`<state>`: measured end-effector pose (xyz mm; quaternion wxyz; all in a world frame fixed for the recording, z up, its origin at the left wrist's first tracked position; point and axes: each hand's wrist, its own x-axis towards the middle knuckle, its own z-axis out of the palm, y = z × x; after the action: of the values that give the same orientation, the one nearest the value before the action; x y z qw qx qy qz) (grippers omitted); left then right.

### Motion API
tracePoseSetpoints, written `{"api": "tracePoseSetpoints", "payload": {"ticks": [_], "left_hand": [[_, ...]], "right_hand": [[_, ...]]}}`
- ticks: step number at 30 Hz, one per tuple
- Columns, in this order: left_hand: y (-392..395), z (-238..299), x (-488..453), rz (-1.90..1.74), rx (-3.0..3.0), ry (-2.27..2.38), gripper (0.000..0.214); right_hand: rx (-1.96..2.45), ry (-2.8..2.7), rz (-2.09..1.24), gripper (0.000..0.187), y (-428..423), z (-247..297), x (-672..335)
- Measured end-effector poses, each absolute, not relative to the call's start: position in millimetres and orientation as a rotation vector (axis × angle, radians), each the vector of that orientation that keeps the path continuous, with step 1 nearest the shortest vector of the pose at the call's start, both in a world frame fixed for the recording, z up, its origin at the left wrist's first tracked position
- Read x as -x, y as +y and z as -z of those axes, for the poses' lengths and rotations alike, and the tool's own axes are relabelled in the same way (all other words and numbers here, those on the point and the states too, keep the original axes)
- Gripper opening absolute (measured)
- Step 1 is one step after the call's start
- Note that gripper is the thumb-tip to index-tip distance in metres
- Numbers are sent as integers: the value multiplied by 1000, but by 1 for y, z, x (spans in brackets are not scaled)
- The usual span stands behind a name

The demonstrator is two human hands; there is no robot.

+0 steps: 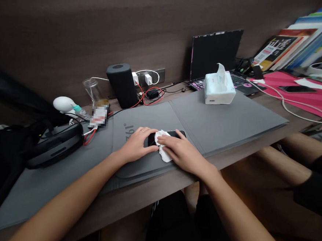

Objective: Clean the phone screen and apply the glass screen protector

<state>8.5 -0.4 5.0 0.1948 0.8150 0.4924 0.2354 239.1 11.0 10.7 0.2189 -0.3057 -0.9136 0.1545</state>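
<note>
A black-screened phone point(152, 140) lies flat on the grey desk mat point(135, 166) in front of me. My left hand point(135, 144) grips its left end, thumb on the near side and fingers along the far side; a ring shows on one finger. My right hand point(182, 151) presses a crumpled white tissue point(166, 156) onto the screen, fingers over the tissue and one finger reaching past the phone's far edge. Much of the phone is hidden under the hands and tissue.
A tissue pack point(219, 91) stands on the mat before an open laptop point(216, 54). Behind are a dark cylindrical speaker point(122, 86), chargers and cables. A black headset point(56, 146) lies left. Books point(298, 45) lean at right; another person's legs point(287, 162) are beside me.
</note>
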Motion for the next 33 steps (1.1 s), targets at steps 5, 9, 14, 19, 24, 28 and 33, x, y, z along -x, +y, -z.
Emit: {"api": "tracePoseSetpoints", "payload": {"ticks": [5, 9, 14, 19, 24, 28, 33], "left_hand": [[0, -6, -9, -636, -2279, 1418, 47], [0, -5, -9, -642, -2275, 1422, 49], [0, -5, -9, -661, -2268, 1410, 48], [1, -4, -8, -661, -2272, 1412, 49], [3, 0, -6, -681, -2275, 1395, 49], [3, 0, -5, -695, -2264, 1381, 49], [3, -2, -6, -663, -2252, 1419, 49]], "right_hand": [[1021, -2485, -345, 32, 15, -9, -266], [934, -2536, -335, 31, 10, -12, -249], [824, -2587, -437, 31, 12, -17, -237], [938, -2561, -362, 32, 21, -18, -255], [778, -2644, -338, 34, 13, -18, -232], [791, -2616, -362, 38, 9, -14, -236], [974, -2538, -323, 35, 17, -6, -274]]}}
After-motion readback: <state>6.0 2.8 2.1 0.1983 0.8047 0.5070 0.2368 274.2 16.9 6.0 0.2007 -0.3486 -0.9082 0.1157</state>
